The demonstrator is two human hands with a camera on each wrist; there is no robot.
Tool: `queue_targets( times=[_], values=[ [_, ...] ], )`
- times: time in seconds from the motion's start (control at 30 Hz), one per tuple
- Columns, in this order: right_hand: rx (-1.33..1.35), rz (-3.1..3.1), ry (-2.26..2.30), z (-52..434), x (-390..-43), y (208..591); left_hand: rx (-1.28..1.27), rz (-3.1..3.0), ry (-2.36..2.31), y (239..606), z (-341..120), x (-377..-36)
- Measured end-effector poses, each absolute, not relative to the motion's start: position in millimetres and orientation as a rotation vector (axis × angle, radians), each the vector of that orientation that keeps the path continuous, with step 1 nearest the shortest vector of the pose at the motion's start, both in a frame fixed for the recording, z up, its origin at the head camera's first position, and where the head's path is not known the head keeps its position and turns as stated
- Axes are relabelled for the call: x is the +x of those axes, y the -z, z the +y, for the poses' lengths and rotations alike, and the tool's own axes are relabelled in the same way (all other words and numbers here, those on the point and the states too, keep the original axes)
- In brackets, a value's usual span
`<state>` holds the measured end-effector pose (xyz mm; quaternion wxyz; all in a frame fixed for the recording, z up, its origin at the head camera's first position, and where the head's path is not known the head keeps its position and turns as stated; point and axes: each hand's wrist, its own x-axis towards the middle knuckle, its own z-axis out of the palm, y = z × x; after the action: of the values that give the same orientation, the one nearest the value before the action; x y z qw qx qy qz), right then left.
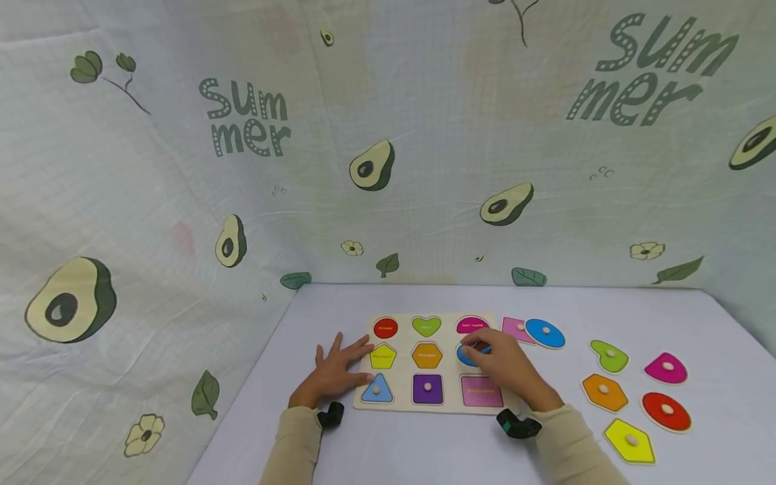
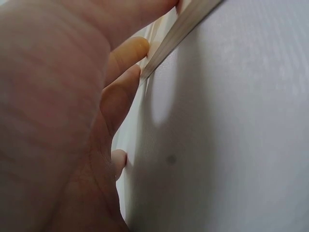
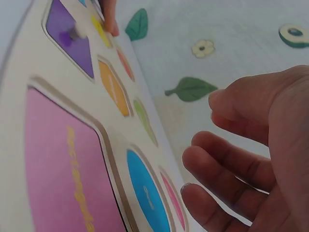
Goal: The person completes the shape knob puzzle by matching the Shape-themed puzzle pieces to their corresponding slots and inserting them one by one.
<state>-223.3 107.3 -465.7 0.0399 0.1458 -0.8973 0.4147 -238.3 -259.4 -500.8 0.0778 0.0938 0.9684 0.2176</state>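
Observation:
A wooden shape puzzle board (image 1: 400, 403) lies flat on the table. My left hand (image 1: 335, 372) rests at its left side, fingers spread, with fingertips touching the edge. Above the blue oval recess (image 3: 147, 198) hovers my right hand (image 1: 506, 367), fingers loosely bent; the right wrist view shows nothing between them. A blue triangle piece (image 1: 378, 389) and a purple square piece (image 1: 428, 388), both knobbed, sit in the bottom row. The other recesses show printed colours, including the pink rectangle recess (image 3: 67, 159).
Right of the board, a blue oval piece (image 1: 553, 338) overlaps a pink rectangular piece (image 1: 512, 326). Farther right lie a green heart (image 1: 611, 362), magenta half round (image 1: 657, 370), orange hexagon (image 1: 597, 397), red circle (image 1: 675, 419) and yellow pentagon (image 1: 627, 450). A printed cloth (image 1: 424, 242) hangs behind.

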Motion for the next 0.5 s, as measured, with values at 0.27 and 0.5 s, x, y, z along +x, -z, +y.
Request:
queue_targets(
  times=[0.27, 0.5],
  values=[
    [0.275, -2.766, -1.258, 138, -238, 471, 0.276, 2.906, -0.655, 499, -258, -236],
    [0.159, -2.746, -1.246, 162, -244, 474, 0.270, 2.912, -0.646, 499, -257, -236]
  ],
)
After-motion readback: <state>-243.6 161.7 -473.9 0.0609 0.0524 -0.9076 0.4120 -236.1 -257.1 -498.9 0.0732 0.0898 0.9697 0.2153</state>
